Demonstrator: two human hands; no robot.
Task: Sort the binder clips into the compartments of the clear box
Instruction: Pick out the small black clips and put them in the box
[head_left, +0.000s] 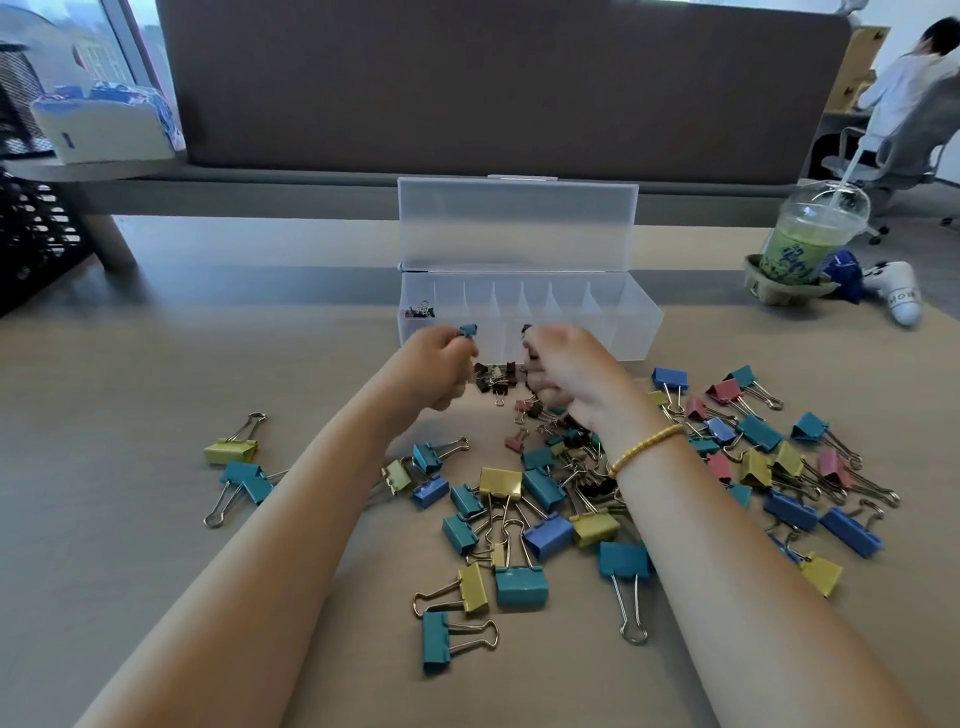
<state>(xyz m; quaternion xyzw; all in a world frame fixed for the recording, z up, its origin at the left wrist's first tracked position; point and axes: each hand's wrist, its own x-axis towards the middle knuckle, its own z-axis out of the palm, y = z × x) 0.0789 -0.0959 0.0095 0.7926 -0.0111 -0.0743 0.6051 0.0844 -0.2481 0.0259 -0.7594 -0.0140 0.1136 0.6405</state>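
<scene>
Head view
Left grip (439, 371): curling its fingers and pinching a small teal clip (468, 330), which is sticking up above the knuckles, just in front of the clear box's near wall.
Right grip (563, 371): hovering with fingers bent over a cluster of small black clips (494, 376); something dark is showing at its fingertips, but whether it is grasping anything I cannot tell.
Clear box (639, 332): sitting toward the counter's far edge with its lid standing open; a few tiny clips (422, 310) are lying in the leftmost compartment.
Binder clips (520, 579): lying scattered over the middle of the counter (156, 395) and toward its right edge, in teal, blue, yellow and pink, beneath and beside both forearms.
Green drink (810, 244): standing in a cardboard holder near the far right corner.
</scene>
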